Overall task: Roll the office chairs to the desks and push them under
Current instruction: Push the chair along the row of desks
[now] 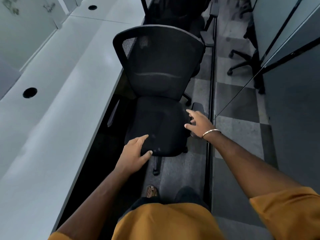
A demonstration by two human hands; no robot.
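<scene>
Grey carpet-tile aisle point(235, 108) is running between a long white bench point(57, 104) on the left and partitions on the right. Left hand point(136, 151) is resting on the near-left seat corner of the black office chair point(159, 94), fingers loosely bent, thumb at the edge. Right hand point(199, 123) is hovering spread over the right seat edge, gripping nothing. Chair is standing dead ahead, backrest far, sideways to the bench and partly under it; likely needing a left turn. Second chair point(176, 11) is crowding it beyond.
</scene>
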